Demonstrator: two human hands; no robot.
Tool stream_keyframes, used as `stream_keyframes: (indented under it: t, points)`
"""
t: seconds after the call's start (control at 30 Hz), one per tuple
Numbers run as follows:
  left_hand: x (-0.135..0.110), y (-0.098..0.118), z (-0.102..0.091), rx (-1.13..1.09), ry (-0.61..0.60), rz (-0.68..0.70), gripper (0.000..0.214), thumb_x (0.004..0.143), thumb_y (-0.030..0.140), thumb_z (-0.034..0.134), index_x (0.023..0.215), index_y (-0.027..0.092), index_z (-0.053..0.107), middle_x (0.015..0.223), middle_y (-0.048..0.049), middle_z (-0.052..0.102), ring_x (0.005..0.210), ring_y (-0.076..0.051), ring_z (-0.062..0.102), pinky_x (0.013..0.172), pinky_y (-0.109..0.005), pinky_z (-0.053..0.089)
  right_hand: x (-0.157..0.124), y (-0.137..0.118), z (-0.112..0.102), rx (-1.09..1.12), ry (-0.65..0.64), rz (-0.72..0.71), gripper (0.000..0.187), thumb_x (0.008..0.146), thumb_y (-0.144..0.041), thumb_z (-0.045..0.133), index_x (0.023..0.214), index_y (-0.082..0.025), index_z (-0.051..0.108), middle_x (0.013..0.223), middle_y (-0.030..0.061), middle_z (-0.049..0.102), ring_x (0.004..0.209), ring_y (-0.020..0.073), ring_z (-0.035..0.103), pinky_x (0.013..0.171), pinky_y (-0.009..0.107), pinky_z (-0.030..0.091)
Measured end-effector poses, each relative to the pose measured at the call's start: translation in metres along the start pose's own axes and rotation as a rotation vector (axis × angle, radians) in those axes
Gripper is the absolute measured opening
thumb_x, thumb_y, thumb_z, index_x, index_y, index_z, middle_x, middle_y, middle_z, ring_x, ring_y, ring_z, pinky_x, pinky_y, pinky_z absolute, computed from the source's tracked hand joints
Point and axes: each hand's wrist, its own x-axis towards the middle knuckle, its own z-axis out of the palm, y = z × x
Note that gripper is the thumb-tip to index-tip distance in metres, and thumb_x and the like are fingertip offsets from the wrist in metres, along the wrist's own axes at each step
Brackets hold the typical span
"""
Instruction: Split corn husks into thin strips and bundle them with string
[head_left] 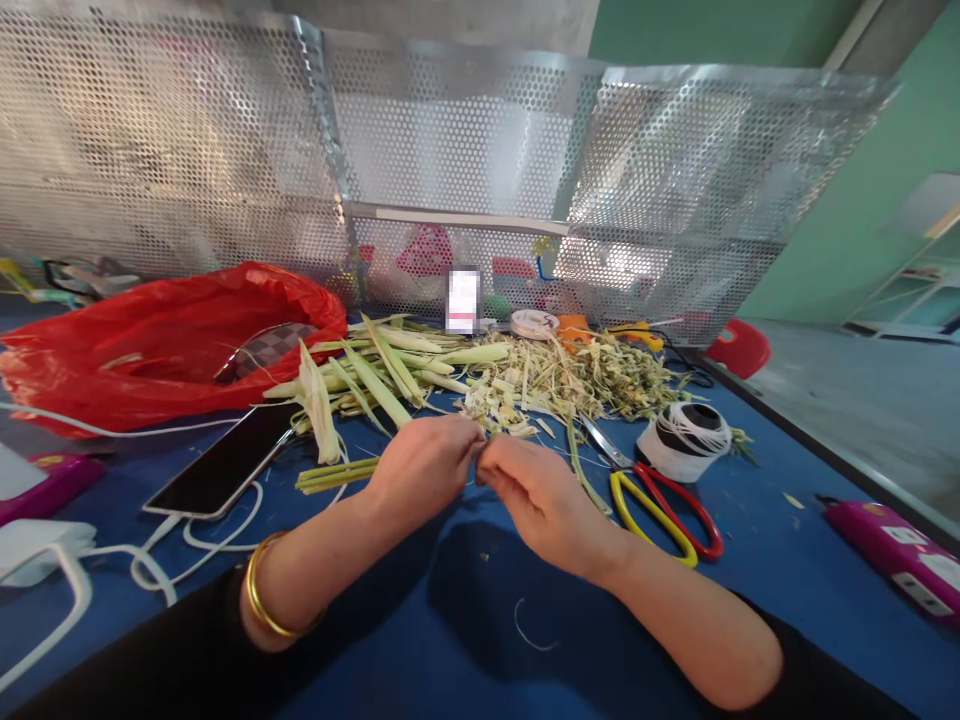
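Observation:
My left hand (pixel 424 460) and my right hand (pixel 536 497) meet over the table's middle, fingertips pinched together. Whatever they pinch is hidden or too fine to make out. A short bundle of green stalks (pixel 330 475) shows beside my left hand and passes behind it; I cannot tell whether it is held. Beyond the hands lie pale green husk leaves (pixel 379 375) and a heap of dry plant trimmings (pixel 517 385). To the right of my right hand are scissors (pixel 658 508) with one yellow and one red handle, and a spool of white thread (pixel 686 440).
A red plastic bag (pixel 172 390) stands at the left, near a phone (pixel 221 465) on a white cable. Purple power strips (pixel 900 545) lie at both sides. A lit phone (pixel 463 300) and a tape roll (pixel 535 323) sit before the perforated metal screen (pixel 457 130).

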Motion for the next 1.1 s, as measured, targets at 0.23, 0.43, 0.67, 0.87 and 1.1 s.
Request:
stream_keyframes:
  t: [0.23,0.43,0.67,0.87,1.1]
  points:
    - [-0.002,-0.001,-0.011,-0.147,-0.161,0.353,0.023,0.087,0.016,0.045,0.078,0.018,0.066,0.073,-0.003,0.066,0.066,-0.013,0.059,0.059,-0.022,0.039,0.01,0.011,-0.024,0.749,0.05,0.443,0.019,0.084,-0.026,0.056,0.067,-0.017,0.054,0.064,-0.001,0.055,0.052,0.0088,0.046,0.05,0.022,0.037]
    - [0.002,0.003,-0.021,-0.469,-0.07,0.103,0.02,0.087,0.023,0.048,0.076,0.017,0.064,0.061,0.0018,0.06,0.058,-0.01,0.056,0.058,-0.018,0.04,0.013,0.027,-0.019,1.254,0.176,0.686,0.014,0.071,-0.02,0.065,0.067,-0.016,0.053,0.065,-0.0022,0.056,0.052,0.0074,0.049,0.05,0.02,0.041]
    - [0.005,-0.002,-0.013,-0.373,0.16,-0.125,0.026,0.086,0.027,0.047,0.067,0.017,0.062,0.056,0.0025,0.058,0.054,-0.01,0.052,0.054,-0.02,0.037,0.007,0.018,0.007,0.923,0.302,0.501,0.014,0.08,-0.029,0.06,0.073,-0.018,0.057,0.079,0.0024,0.064,0.072,0.0141,0.06,0.067,0.027,0.047]
    - [0.006,-0.001,-0.006,-0.195,0.121,-0.127,0.024,0.085,0.023,0.047,0.068,0.017,0.063,0.063,-0.0001,0.063,0.061,-0.013,0.056,0.056,-0.022,0.034,-0.003,0.004,0.005,0.1,0.134,0.111,0.016,0.091,-0.022,0.044,0.079,-0.02,0.055,0.075,0.0021,0.057,0.071,0.0143,0.051,0.067,0.027,0.041]
    - [0.003,0.001,-0.002,-0.141,0.11,-0.126,0.024,0.086,0.022,0.045,0.072,0.018,0.063,0.07,-0.0016,0.066,0.068,-0.015,0.059,0.06,-0.023,0.035,-0.003,-0.001,0.007,-0.115,0.059,-0.015,0.017,0.089,-0.012,0.039,0.074,-0.02,0.045,0.071,0.0013,0.048,0.066,0.014,0.044,0.06,0.025,0.036]
